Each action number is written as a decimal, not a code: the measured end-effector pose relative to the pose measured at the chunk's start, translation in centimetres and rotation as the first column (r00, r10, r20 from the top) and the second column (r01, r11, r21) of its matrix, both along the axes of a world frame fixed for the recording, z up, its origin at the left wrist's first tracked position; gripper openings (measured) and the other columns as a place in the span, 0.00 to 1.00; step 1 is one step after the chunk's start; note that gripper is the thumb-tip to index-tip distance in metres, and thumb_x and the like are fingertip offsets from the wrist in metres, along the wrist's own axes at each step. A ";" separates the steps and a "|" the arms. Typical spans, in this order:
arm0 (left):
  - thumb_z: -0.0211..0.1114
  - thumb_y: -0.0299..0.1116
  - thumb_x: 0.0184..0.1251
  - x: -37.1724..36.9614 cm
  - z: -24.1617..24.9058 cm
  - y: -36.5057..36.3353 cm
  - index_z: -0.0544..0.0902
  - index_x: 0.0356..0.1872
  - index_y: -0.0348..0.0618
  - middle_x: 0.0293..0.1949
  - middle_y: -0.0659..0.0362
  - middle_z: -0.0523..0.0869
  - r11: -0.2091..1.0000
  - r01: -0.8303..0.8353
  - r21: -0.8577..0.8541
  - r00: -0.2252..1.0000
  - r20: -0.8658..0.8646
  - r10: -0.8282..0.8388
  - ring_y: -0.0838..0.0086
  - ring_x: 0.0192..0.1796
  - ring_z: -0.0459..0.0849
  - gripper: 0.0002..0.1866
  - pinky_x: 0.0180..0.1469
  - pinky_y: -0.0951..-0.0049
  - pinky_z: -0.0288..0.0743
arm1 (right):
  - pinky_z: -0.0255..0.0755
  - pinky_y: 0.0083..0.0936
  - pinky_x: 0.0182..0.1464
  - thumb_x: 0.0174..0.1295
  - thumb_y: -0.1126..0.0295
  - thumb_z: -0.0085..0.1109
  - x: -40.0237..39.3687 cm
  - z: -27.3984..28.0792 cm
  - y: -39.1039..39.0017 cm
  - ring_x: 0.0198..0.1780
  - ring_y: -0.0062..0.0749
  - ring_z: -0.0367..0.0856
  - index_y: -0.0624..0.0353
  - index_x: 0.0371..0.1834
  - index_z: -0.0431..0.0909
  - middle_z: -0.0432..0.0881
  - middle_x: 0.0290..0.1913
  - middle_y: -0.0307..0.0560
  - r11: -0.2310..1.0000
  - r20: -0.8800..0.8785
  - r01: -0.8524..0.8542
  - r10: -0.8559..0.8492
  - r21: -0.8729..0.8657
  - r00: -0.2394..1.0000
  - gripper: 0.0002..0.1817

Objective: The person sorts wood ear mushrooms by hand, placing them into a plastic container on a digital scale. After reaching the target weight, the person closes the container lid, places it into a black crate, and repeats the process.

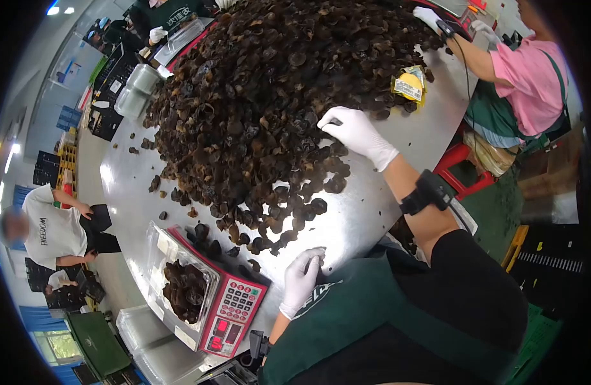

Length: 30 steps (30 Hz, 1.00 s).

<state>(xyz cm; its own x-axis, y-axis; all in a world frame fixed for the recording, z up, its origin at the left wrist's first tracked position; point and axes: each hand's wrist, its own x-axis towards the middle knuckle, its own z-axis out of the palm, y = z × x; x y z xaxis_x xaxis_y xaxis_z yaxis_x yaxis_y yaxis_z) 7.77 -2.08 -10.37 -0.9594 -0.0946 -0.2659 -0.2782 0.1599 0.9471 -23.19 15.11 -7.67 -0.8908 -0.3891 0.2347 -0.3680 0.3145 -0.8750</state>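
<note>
A broad heap of dark brown, curled pieces (263, 90), which look like dried wood ear fungus though the view is too coarse to be sure, covers much of the shiny metal bench (135, 199), with loose pieces scattered along its near edge. The right hand (356, 133), in a white glove, is over the near right side of the heap, its fingers bent and drawn in towards the thumb; I cannot tell whether a piece is pinched between them. The left hand (302, 281), also gloved in white, is low over the near edge of the bench, in front of the green apron (346, 321), with its fingers curled; whether it grips anything cannot be made out. To the left of that hand stands a red digital scale (234, 314) with a keypad and lit red digits, bearing a clear plastic tray (202, 273) that holds a clump of the same dark pieces. A yellow packet (409, 86) lies on the right edge of the heap, and beyond it a co-worker in a pink top (529, 80) has a gloved hand at the far right side.
</note>
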 end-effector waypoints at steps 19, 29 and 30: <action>0.57 0.30 0.75 9.6 1.7 -2.9 0.82 0.56 0.40 0.51 0.54 0.85 0.986 -0.084 -0.146 0.976 -0.210 0.052 0.63 0.56 0.84 0.13 0.61 0.66 0.77 | 0.72 0.24 0.38 0.67 0.69 0.60 13.0 8.8 -16.7 0.29 0.24 0.73 0.65 0.40 0.79 0.81 0.28 0.48 0.762 0.059 -0.581 0.591 0.286 0.804 0.09; 0.58 0.28 0.74 12.9 5.7 -5.4 0.82 0.57 0.39 0.52 0.53 0.86 0.971 -0.203 -0.126 0.961 -0.218 0.172 0.65 0.56 0.85 0.14 0.61 0.68 0.77 | 0.77 0.29 0.43 0.64 0.57 0.64 19.0 13.0 -26.3 0.34 0.42 0.86 0.55 0.40 0.87 0.87 0.32 0.52 0.553 0.011 -0.755 0.804 0.352 0.595 0.14; 0.58 0.28 0.74 13.1 5.7 -5.5 0.82 0.57 0.39 0.52 0.53 0.86 0.974 -0.189 -0.123 0.961 -0.229 0.157 0.65 0.56 0.85 0.14 0.61 0.68 0.77 | 0.76 0.28 0.42 0.65 0.57 0.64 19.0 13.3 -26.6 0.33 0.39 0.85 0.57 0.39 0.87 0.86 0.31 0.51 0.567 0.061 -0.762 0.789 0.314 0.612 0.14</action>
<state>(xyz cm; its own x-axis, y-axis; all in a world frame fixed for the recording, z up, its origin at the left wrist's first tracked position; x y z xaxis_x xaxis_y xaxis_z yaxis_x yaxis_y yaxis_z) 20.82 -7.56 -4.62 -0.9580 -0.2857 -0.0253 -0.1043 0.2650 0.9586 -4.24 -11.52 5.66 -0.1988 -0.9790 0.0458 -0.6510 0.0970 -0.7528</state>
